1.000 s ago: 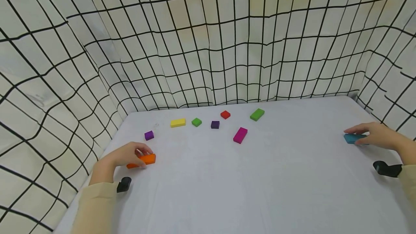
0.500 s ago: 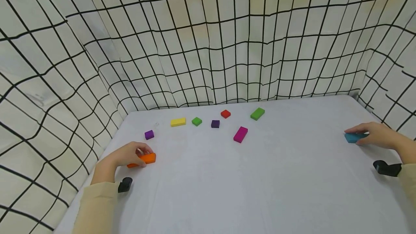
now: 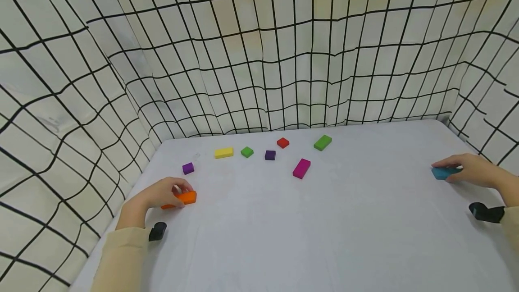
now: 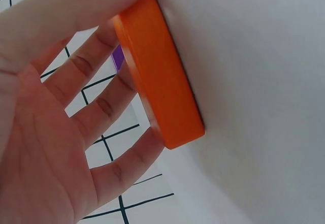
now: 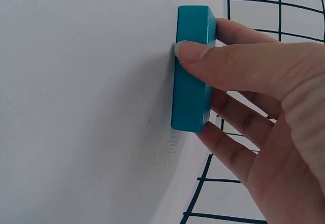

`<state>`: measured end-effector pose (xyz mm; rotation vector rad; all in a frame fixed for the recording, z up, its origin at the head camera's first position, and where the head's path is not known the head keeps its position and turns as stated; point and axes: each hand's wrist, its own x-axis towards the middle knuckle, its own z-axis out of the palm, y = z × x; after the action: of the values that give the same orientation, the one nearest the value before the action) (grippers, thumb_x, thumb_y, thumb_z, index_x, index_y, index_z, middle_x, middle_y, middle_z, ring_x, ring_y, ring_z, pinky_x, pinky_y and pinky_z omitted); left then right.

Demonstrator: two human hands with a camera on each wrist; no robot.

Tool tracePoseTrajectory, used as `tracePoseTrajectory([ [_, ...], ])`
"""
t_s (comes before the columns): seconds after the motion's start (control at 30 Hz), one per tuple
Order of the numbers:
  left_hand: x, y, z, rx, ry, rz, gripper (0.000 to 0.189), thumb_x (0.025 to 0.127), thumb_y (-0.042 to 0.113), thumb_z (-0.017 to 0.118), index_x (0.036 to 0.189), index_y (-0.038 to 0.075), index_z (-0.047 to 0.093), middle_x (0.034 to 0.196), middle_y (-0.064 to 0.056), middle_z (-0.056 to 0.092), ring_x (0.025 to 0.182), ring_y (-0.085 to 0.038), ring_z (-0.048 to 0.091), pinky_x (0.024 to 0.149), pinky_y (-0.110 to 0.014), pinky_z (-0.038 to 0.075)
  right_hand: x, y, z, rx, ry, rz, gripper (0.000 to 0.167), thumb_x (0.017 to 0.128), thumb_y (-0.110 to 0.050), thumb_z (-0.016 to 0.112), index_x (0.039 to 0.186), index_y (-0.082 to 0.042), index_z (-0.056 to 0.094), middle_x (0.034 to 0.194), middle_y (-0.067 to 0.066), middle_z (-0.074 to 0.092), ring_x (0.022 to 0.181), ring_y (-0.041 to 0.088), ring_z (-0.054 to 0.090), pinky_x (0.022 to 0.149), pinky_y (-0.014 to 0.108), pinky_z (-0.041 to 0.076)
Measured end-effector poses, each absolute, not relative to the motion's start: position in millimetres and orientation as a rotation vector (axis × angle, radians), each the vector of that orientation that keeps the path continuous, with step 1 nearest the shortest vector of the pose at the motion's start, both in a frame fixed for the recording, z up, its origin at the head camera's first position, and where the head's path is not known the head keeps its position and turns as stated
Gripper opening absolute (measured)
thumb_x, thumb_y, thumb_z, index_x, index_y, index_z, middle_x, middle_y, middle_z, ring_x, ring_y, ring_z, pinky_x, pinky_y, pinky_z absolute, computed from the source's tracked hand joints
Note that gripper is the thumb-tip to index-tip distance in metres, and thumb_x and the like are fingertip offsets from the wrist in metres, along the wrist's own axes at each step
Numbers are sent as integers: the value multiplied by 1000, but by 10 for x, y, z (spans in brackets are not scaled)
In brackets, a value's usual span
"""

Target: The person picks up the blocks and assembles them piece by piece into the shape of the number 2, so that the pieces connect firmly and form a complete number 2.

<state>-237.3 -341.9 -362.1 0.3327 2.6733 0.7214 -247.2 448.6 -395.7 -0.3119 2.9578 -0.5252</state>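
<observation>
At the left of the table, my left hand grips an orange block, thumb on the near face and fingers behind it. Far to the right, my right hand pinches a blue block between thumb and fingers. Both blocks are long and rectangular, and both are at the tabletop; whether they touch it I cannot tell. Just beyond the left hand lies a small purple block, partly visible behind the fingers in the left wrist view. Part of the orange block is hidden by the hand in the head view.
Toward the back of the white table lie a yellow block, a small green block, a dark purple block, a red block, a longer green block and a magenta block. Black-gridded white sheeting surrounds the table.
The whole head view has shifted very slightly. Both hands keep their hold on the orange and blue blocks, and nothing on the table has visibly moved.
</observation>
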Motion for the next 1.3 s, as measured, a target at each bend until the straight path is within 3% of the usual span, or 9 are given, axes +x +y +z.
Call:
tracePoseTrajectory([
  [0.3, -2397, -3366, -3596, 358, 2696, 703, 31, 84, 5, 82, 112, 8, 71, 105, -7, 61, 98, -28, 54, 81, -38, 51, -2457, 4448, -3943, -319, 2974, -552, 48, 84, -1, 76, 127, 13, 61, 128, 42, 54, 115, 62, 48, 92, 74, 40],
  [0.57, -2429, -3282, -3557, 403, 2737, 664, 34, 84, 10, 84, 115, 9, 70, 109, -7, 62, 102, -30, 55, 88, -46, 51, -2470, 4352, -3910, -343, 2972, -532, 47, 84, -5, 78, 128, 9, 63, 129, 38, 57, 114, 59, 51, 90, 71, 43],
  [1.3, -2460, -3050, -3591, 441, 2726, 647, 32, 86, 10, 84, 116, 12, 72, 106, -6, 63, 101, -29, 57, 85, -41, 54, -2437, 4104, -3850, -533, 2966, -562, 40, 87, -4, 77, 125, 5, 68, 124, 29, 64, 113, 51, 58, 90, 64, 49],
])
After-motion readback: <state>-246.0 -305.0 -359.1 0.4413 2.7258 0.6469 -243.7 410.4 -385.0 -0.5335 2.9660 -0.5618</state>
